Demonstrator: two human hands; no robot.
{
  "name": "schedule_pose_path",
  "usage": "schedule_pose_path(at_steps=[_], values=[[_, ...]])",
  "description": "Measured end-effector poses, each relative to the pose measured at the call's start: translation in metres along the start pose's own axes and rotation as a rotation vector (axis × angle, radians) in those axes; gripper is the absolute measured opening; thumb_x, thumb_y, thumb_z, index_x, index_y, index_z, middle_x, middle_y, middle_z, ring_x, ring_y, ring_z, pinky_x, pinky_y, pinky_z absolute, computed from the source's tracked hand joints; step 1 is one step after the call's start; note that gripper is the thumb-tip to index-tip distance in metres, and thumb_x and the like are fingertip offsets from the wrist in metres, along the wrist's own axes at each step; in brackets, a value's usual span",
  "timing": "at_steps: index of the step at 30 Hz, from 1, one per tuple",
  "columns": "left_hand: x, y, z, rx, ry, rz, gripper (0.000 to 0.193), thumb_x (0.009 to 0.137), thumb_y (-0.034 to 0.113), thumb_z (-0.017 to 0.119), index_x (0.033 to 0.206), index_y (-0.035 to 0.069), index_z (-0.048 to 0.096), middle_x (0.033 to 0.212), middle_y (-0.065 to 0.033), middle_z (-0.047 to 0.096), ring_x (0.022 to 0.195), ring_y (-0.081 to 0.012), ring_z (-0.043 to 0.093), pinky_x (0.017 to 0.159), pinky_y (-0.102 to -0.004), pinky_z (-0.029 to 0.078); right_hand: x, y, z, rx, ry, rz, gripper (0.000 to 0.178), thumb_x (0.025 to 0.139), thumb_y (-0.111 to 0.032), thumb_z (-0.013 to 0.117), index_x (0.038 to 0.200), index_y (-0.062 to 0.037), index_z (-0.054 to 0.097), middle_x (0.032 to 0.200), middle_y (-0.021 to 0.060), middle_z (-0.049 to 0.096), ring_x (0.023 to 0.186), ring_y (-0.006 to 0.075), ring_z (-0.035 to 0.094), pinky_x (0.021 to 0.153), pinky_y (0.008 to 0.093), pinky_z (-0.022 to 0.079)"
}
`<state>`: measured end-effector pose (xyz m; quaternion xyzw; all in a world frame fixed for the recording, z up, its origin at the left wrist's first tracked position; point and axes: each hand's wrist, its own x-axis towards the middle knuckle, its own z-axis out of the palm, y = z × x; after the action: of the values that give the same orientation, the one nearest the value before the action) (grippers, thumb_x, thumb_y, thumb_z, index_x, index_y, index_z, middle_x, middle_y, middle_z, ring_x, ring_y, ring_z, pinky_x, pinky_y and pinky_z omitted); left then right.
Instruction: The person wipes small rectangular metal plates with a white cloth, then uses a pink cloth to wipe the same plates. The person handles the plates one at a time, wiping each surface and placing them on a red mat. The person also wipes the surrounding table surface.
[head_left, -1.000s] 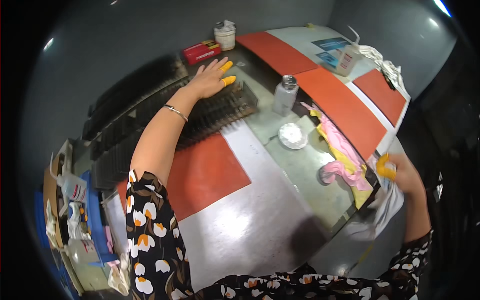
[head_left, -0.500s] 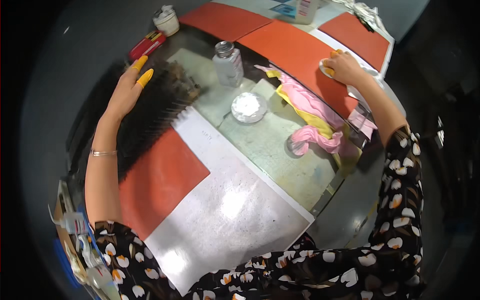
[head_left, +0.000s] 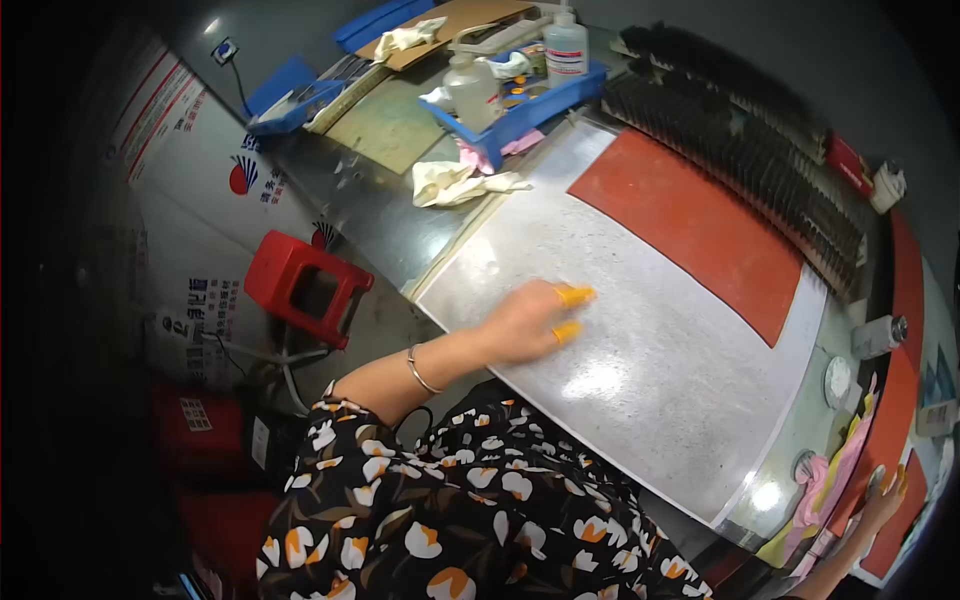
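Note:
Over the pale grey-white sheet (head_left: pixel 640 400) near me, my left hand (head_left: pixel 525 320) hovers or rests lightly; which, I cannot tell. Yellow finger cots cover its thumb and forefinger, which are apart with nothing between them. At the far right edge, my right hand (head_left: pixel 882 503), also in yellow cots, is on a red-orange strip (head_left: pixel 850 495). Its fingers are closed on a small round white thing, partly hidden. Beside that strip lie a bunched pink cloth (head_left: pixel 812 485) and a yellow cloth (head_left: pixel 778 548). A red-orange panel (head_left: pixel 700 230) lies on the sheet's far side.
Behind the panel stands a black bristly rack (head_left: pixel 740 140). A dish of white stuff (head_left: pixel 838 382) and a metal-topped bottle (head_left: pixel 880 337) are at right. At the back left, a blue tray (head_left: pixel 535 120) holds bottles beside crumpled white gloves (head_left: pixel 455 185). A red stool (head_left: pixel 305 285) stands left.
My view has swung left. My left hand has come back from beside the black bristly rack to above the pale sheet. My right hand remains at the red-orange strip with the round white thing.

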<state>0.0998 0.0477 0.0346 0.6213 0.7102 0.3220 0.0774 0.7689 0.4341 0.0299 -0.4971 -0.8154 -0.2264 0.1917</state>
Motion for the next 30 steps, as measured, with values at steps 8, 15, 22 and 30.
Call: schedule_pose_path(at_steps=[8,15,22,30], values=[[-0.005,-0.213,-0.109,0.635,0.882,-0.519,0.041,0.069,0.011,0.064,0.107,0.001,0.053,0.098,-0.0158,0.052,0.092,-0.0301,0.053,0.082,-0.0350,0.042,0.013,-0.276,-0.122,0.724,0.009,0.030,0.021,0.086,-0.005,0.051,0.104,0.0035,0.056,0.104,0.0132,0.057,0.093,0.0234,0.056,0.083,0.0311,0.042],[-0.010,-0.197,-0.117,-0.348,0.752,-0.409,0.021,0.083,0.012,0.055,0.098,-0.003,0.056,0.081,-0.0086,0.063,0.068,-0.0182,0.058,0.064,-0.0292,0.045,0.029,-0.513,-0.164,1.095,-0.140,-0.297,0.016,0.077,-0.006,0.061,0.092,0.0006,0.061,0.093,0.0132,0.062,0.090,0.0273,0.059,0.083,0.0329,0.043],[-0.011,-0.058,-0.084,-1.234,0.236,-0.324,0.018,0.091,0.009,0.045,0.102,-0.001,0.055,0.091,-0.0026,0.059,0.079,-0.0066,0.052,0.071,-0.0201,0.042,0.074,-0.676,-0.145,1.659,-0.448,-0.288,0.058,0.074,-0.023,0.070,0.121,0.0006,0.046,0.118,0.0147,0.053,0.109,0.0242,0.050,0.093,0.0340,0.038],[-0.017,-0.052,-0.062,-1.124,0.080,-0.480,0.015,0.091,0.011,0.048,0.095,-0.001,0.056,0.084,-0.0019,0.059,0.073,-0.0059,0.052,0.066,-0.0195,0.043,0.066,-0.629,-0.118,1.975,-0.987,0.267,0.015,0.084,-0.007,0.054,0.094,0.0027,0.059,0.086,0.0092,0.062,0.079,0.0160,0.060,0.070,0.0285,0.050]])
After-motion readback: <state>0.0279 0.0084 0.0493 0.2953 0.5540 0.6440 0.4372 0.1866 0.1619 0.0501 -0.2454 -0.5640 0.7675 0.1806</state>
